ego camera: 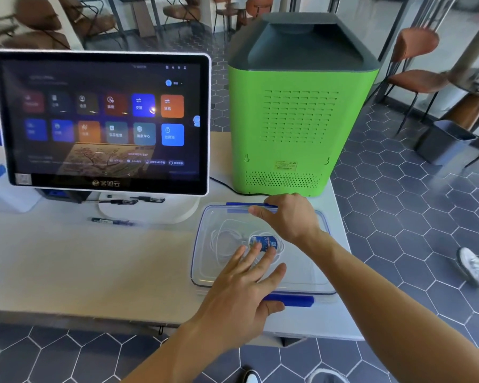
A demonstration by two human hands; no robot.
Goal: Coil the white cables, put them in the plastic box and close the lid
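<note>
I see my left hand [243, 283] pressing flat and open on the lid [301, 272] over the white cables [224, 239], my right hand [288, 217] gripping the far blue clip [243, 204] near the desk's [94, 266] right edge.

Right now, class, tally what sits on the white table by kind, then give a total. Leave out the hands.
Touchscreen monitor: 1
Green machine: 1
Plastic box with lid on, white cables inside: 1
Pens: 3 (one in front of the monitor's base, two under the screen)
Total: 6
</note>
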